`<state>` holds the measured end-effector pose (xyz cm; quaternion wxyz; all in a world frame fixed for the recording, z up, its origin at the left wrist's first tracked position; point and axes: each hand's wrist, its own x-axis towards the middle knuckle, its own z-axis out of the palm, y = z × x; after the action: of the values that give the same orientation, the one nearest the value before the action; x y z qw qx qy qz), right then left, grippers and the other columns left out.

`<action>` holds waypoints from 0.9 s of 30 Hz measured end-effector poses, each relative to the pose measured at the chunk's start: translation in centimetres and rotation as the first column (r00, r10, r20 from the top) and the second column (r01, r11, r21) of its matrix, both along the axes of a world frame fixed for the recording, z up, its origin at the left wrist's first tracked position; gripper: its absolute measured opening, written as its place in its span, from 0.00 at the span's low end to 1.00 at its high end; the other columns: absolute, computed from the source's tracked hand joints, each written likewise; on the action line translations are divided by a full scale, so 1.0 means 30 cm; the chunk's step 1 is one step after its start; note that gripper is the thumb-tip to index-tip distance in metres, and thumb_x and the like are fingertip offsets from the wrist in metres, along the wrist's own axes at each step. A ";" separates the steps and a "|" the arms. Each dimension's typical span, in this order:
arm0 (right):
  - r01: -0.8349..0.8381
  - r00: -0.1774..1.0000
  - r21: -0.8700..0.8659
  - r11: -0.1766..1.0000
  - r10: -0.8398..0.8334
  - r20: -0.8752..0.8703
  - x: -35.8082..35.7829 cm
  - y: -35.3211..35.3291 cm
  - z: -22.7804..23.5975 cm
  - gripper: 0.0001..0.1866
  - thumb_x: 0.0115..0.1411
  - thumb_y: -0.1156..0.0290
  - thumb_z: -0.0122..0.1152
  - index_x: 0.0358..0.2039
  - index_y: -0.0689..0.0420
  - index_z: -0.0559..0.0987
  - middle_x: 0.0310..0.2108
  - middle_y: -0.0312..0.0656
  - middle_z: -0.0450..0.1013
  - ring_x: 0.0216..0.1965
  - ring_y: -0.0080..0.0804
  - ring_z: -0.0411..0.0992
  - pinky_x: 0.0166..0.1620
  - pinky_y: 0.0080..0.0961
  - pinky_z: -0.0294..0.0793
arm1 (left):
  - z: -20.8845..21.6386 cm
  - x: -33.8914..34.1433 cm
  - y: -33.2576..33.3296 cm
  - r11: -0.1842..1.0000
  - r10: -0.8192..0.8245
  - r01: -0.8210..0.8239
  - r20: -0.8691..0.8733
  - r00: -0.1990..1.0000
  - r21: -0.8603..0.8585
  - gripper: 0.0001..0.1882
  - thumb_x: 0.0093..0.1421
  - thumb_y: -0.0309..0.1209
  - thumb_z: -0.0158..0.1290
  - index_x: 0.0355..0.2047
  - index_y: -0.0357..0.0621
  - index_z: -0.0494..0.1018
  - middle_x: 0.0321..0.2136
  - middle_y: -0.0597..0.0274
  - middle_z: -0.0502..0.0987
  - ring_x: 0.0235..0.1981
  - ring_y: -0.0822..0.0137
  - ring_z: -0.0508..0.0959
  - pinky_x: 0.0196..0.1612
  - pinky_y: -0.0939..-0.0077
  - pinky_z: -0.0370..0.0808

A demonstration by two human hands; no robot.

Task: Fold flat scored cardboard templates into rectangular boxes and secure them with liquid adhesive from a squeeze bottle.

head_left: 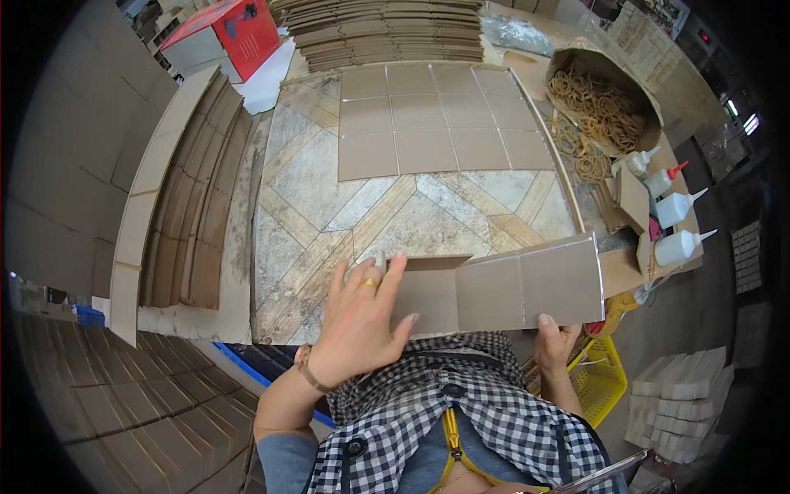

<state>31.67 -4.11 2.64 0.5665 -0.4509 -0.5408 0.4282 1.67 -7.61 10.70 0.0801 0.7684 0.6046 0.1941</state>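
Note:
I hold a creased brown cardboard strip point(527, 288) of square panels upright at the near edge of the table point(329, 214). My left hand point(358, 321), with a ring and a bracelet, lies flat over its left end, where one panel is bent back. At the strip's lower right corner, my right hand point(553, 342) pinches the bottom edge. A flat cardboard sheet point(436, 123) scored into squares lies farther back on the patterned tabletop.
Stacks of flat cardboard point(387, 29) sit at the back, with more standing in a row point(193, 189) to the left. A box of rubber bands point(605, 103) and several white glue bottles point(676, 206) are on the right. A yellow basket point(601, 375) sits low right.

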 end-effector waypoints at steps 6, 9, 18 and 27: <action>-0.297 0.860 0.360 0.885 0.084 0.503 -0.157 0.104 0.227 0.06 0.46 0.76 0.60 0.27 0.62 0.76 0.23 0.42 0.73 0.22 0.35 0.72 0.28 0.25 0.70 | -0.037 0.084 0.116 0.998 -0.021 0.018 0.054 0.998 0.052 0.42 0.48 0.40 0.59 0.59 0.31 0.57 0.43 0.39 0.69 0.50 0.47 0.68 0.57 0.46 0.57; -0.317 0.817 0.378 0.870 0.048 0.575 -0.166 0.118 0.238 0.06 0.45 0.78 0.58 0.27 0.63 0.73 0.20 0.45 0.71 0.20 0.39 0.73 0.24 0.25 0.69 | -0.034 0.089 0.125 0.999 -0.019 0.017 0.061 0.998 0.039 0.43 0.49 0.41 0.59 0.60 0.31 0.56 0.43 0.38 0.69 0.50 0.47 0.68 0.57 0.46 0.57; -0.414 0.723 0.359 0.836 0.062 0.688 -0.170 0.090 0.222 0.33 0.51 0.82 0.50 0.57 0.76 0.55 0.32 0.54 0.74 0.24 0.39 0.76 0.27 0.26 0.75 | -0.023 0.084 0.115 1.000 -0.027 0.027 0.072 0.997 0.009 0.43 0.50 0.42 0.58 0.60 0.30 0.56 0.42 0.38 0.69 0.51 0.44 0.67 0.58 0.47 0.56; -0.494 0.425 0.307 0.814 -0.082 0.901 -0.207 0.081 0.262 0.30 0.49 0.76 0.59 0.55 0.64 0.67 0.48 0.66 0.67 0.33 0.46 0.77 0.28 0.29 0.78 | -0.043 -0.044 0.096 0.956 -0.049 0.231 0.683 0.729 -0.178 0.52 0.52 0.51 0.55 0.64 0.31 0.43 0.53 0.34 0.66 0.56 0.41 0.65 0.61 0.59 0.55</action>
<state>25.47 -1.69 10.51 0.2399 -0.3560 -0.9026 0.0305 0.36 -4.72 9.42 0.4034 0.6739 0.4941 0.3729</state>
